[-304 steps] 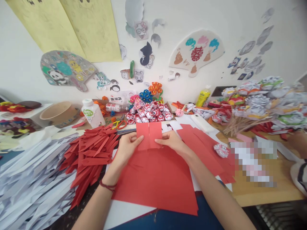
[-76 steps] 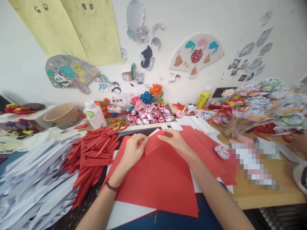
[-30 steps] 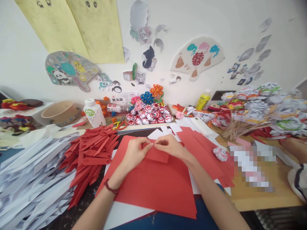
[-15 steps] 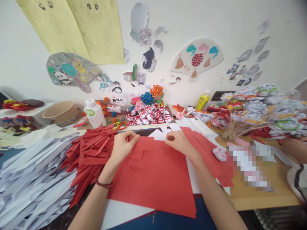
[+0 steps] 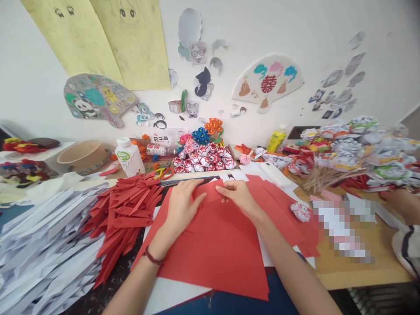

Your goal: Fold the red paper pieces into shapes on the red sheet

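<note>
Shifted since the frame half a second earlier: left hand (image 5: 179, 205), moved rightward, and right hand (image 5: 241, 197), moved slightly left; the two are now nearer each other over the far part of the large red sheet (image 5: 219, 249).

Left hand: spread, thumb well apart from the fingers. Right hand: curled, thumb at the right edge of the small red paper; whether it pinches, cannot tell.

Small red paper (image 5: 212, 192): between the hands, at the far part of the large red sheet, partly covered by the left hand.

Left of the large red sheet: folded red strips (image 5: 126, 214), heaped; farther left, white strips (image 5: 49, 249).

Beyond the large red sheet: orange-handled scissors (image 5: 168, 173); white bottle (image 5: 129, 159), upright; red-and-white paper flowers (image 5: 210, 158), massed.

Right of the large red sheet: stacked red papers (image 5: 277, 214), bearing one single paper flower (image 5: 300, 211); farther right, another person's sleeve (image 5: 407, 249).

Beneath the large red sheet: white paper (image 5: 177, 291), projecting at the near side.
</note>
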Demonstrator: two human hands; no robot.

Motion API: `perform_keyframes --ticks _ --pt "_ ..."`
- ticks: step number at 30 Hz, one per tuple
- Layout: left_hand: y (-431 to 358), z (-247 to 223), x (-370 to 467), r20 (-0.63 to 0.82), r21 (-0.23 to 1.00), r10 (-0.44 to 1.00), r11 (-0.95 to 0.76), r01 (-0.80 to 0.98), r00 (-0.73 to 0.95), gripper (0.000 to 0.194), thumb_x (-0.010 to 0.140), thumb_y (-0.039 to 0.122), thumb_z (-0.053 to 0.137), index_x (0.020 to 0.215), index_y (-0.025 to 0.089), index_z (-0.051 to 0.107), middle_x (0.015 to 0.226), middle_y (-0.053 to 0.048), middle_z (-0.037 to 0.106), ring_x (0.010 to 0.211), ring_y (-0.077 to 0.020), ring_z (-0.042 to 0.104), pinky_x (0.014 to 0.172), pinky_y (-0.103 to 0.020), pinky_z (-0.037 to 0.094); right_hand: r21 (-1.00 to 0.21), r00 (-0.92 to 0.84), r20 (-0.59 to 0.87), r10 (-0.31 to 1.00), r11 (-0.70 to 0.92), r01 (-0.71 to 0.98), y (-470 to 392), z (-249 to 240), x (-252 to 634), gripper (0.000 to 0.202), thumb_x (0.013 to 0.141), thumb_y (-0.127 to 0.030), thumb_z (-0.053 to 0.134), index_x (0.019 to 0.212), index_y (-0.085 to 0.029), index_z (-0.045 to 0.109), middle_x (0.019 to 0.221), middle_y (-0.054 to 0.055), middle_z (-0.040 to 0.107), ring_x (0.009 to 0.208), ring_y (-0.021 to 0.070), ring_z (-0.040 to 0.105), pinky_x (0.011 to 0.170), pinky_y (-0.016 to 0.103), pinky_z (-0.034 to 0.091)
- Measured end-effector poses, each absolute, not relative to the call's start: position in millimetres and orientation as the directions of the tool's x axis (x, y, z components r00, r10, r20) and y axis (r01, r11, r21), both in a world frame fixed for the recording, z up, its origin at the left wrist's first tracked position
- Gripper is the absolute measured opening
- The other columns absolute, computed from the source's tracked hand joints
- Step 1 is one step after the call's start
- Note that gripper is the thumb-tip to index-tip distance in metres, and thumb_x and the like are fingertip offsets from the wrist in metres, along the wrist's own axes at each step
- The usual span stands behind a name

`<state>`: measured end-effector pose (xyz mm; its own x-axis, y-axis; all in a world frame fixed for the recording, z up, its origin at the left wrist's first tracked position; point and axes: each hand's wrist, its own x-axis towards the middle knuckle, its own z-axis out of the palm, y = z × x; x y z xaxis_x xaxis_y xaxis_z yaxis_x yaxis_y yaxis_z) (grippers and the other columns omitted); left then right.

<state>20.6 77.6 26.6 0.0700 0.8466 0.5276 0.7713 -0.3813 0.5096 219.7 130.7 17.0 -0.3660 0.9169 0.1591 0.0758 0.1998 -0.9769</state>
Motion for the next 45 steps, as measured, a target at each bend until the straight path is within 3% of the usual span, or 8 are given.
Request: perform_keyframes --ticks 7,13,16,19,22,27,32,45 --pt "72.7 21.7 28.9 0.454 0.344 0.85 -0.443 0.828 0.266 0.059 0.087 0.047 0.059 0.139 0.024 0.046 0.131 -0.011 0.06 0.115 -0.0275 0.055 0.097 -0.042 0.038 -0.979 -0.297 0.162 0.941 0.19 0.068 131.9 12.4 221.2 0.045 0.073 -0.055 0.074 0.056 -0.017 0.055 0.047 -0.001 0.055 0.044 0.0109 0.05 0.045 0.022 0.034" --pt "73.1 26.0 23.1 0.293 0.628 0.927 -0.37 0.684 0.233 0.066 0.089 0.048 0.055 0.147 0.027 0.033 0.122 -0.009 0.065 0.106 -0.0248 0.061 0.089 -0.034 0.044 -0.972 -0.346 0.193 0.918 0.228 0.062 131.7 17.2 225.3 0.054 0.068 -0.063 0.074 0.054 -0.019 0.045 0.043 -0.005 0.047 0.041 0.0087 0.042 0.043 0.022 0.028" --pt "72.5 32.0 21.9 0.24 0.697 0.944 -0.329 0.637 0.224 0.053 0.092 0.047 0.049 0.14 0.025 0.043 0.107 -0.006 0.07 0.091 -0.0214 0.064 0.08 -0.029 0.045 -0.97 -0.423 0.213 0.881 0.244 0.02 131.2 20.9 226.6 0.058 0.07 -0.067 0.07 0.053 -0.019 0.042 0.044 -0.004 0.046 0.042 0.0087 0.042 0.045 0.023 0.026" --pt "73.3 33.5 21.9 0.241 0.666 0.952 -0.302 0.682 0.187 0.037 0.095 0.045 0.04 0.112 0.019 0.062 0.077 -0.002 0.066 0.067 -0.0171 0.059 0.065 -0.026 0.04 -0.972 -0.478 0.227 0.848 0.229 -0.055 130.2 22.4 227.5 0.06 0.068 -0.071 0.068 0.053 -0.02 0.04 0.046 -0.004 0.044 0.043 0.009 0.042 0.045 0.023 0.026" --pt "75.1 31.8 22.3 0.279 0.668 0.946 -0.314 0.674 0.164 0.042 0.097 0.044 0.034 0.078 0.017 0.061 0.06 0.001 0.054 0.056 -0.013 0.048 0.056 -0.025 0.032 -0.981 -0.534 0.189 0.824 0.182 -0.066 128.1 24.1 228.8 0.06 0.068 -0.071 0.069 0.054 -0.02 0.04 0.049 -0.005 0.042 0.045 0.0088 0.042 0.046 0.023 0.028" --pt "74.3 36.0 25.1 0.195 0.879 0.967 -0.246 0.408 0.162 0.034 0.086 0.05 0.053 0.082 0.018 0.061 0.073 -0.001 0.063 0.069 -0.0148 0.056 0.06 -0.024 0.042 -0.97 -0.565 0.151 0.811 0.232 0.075 126.6 26.9 229.7 0.047 0.076 -0.054 0.07 0.057 -0.017 0.047 0.057 -0.005 0.045 0.054 0.0085 0.042 0.053 0.023 0.032" --pt "71.1 41.4 27.3 0.037 0.994 0.976 -0.059 0.096 0.215 0.03 0.079 0.046 0.065 0.089 0.017 0.063 0.091 -0.007 0.071 0.084 -0.0201 0.066 0.072 -0.03 0.052 -0.95 -0.516 0.164 0.841 0.277 0.148 130.2 25.1 228.5 0.03 0.08 -0.046 0.067 0.082 -0.016 0.07 0.087 0.005 0.069 0.081 0.0185 0.061 0.069 0.027 0.046" --pt "78.4 29.9 21.8 0.201 0.891 0.971 -0.236 0.388 0.13 0.023 0.082 0.038 0.06 0.084 0.017 0.071 0.092 -0.005 0.074 0.086 -0.0206 0.065 0.075 -0.028 0.049 -0.975 -0.582 0.109 0.806 0.201 0.097 126.2 26.6 226.0 0.029 0.08 -0.045 0.067 0.08 -0.017 0.074 0.084 0.005 0.072 0.077 0.0186 0.064 0.067 0.027 0.048"
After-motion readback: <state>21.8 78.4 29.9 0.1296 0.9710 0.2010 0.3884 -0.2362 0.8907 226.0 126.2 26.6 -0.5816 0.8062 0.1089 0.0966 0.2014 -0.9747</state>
